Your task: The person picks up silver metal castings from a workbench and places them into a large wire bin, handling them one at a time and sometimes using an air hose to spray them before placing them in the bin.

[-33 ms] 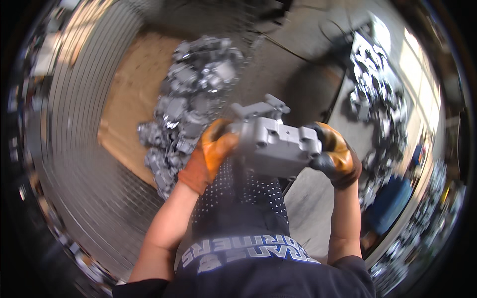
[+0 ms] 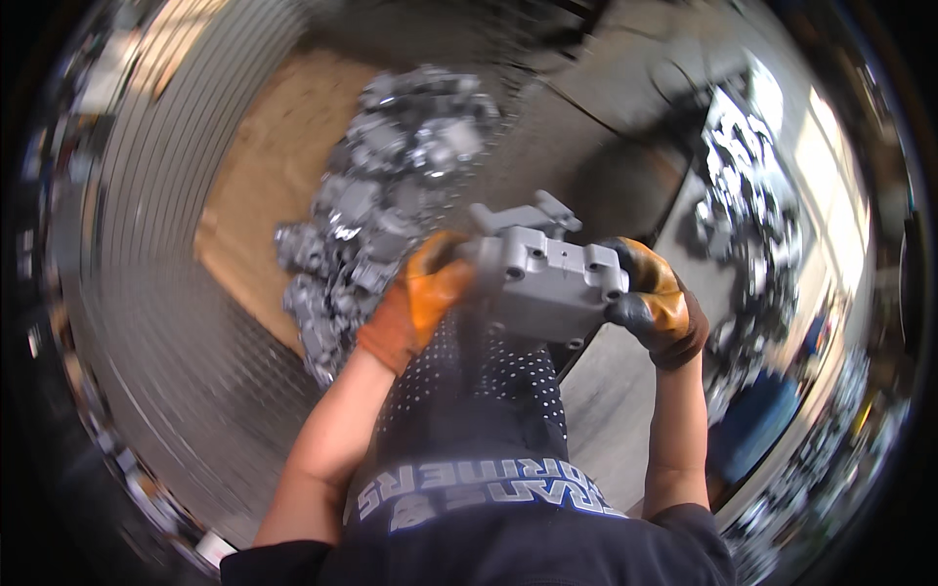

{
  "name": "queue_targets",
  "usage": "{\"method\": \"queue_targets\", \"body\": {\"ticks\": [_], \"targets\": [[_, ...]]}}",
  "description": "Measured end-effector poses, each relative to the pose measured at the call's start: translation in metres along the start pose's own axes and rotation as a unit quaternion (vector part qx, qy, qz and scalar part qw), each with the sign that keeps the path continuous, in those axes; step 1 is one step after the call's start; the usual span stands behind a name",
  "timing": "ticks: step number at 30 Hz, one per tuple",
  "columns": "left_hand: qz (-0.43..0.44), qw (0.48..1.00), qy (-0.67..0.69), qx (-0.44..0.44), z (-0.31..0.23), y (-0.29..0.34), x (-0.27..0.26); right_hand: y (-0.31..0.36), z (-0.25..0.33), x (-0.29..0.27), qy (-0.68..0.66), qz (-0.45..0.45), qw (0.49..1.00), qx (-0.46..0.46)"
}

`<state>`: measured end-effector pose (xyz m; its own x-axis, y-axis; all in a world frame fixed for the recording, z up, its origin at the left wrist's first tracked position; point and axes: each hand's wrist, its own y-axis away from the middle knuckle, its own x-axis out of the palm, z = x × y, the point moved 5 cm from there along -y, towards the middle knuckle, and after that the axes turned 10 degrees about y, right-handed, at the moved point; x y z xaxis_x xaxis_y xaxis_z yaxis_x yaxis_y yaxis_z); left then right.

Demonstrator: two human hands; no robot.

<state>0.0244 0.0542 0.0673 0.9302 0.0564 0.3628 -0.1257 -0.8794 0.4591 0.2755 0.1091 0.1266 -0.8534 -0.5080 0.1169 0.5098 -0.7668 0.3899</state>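
Note:
A grey cast metal housing [image 2: 552, 285] with round bosses and holes along its top edge is held in front of my body, between both hands. My left hand [image 2: 435, 288], in an orange work glove, is closed on its left end; that end is blurred, and some of the fingers are hidden. On the right end, my right hand [image 2: 653, 298] grips with thumb and fingers, in an orange glove with dark fingertips. Just behind the housing shows a grey cast bracket-like part [image 2: 526, 213]; whether it belongs to the same casting I cannot tell.
To the left, several grey castings [image 2: 376, 186] lie heaped beside a brown cardboard sheet [image 2: 269, 161] inside a wire-mesh bin [image 2: 137, 244]. More shiny metal parts [image 2: 752, 195] cover a surface at the right. A blue container [image 2: 757, 425] stands below them, and a dark cable [image 2: 586, 107] runs across the back.
The view has turned slightly, so the heaps and bin appear shifted. Both hands keep their hold on the housing, which has barely moved.

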Motion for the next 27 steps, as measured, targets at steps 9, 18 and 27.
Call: {"method": "queue_targets", "body": {"ticks": [9, 18, 27], "targets": [[-0.105, 0.918, 0.371, 0.093, 0.063, 0.081, -0.066, -0.082, -0.018, 0.13, 0.237, 0.137, 0.951, -0.142], [-0.27, 0.891, 0.321, 0.173, 0.113, 0.102, -0.205, -0.156, -0.109, 0.301, 0.072, 0.248, 0.962, -0.088], [-0.422, 0.763, 0.476, 0.116, 0.21, 0.068, -0.406, -0.202, -0.178, 0.326, 0.276, 0.044, 0.959, -0.039]]}}
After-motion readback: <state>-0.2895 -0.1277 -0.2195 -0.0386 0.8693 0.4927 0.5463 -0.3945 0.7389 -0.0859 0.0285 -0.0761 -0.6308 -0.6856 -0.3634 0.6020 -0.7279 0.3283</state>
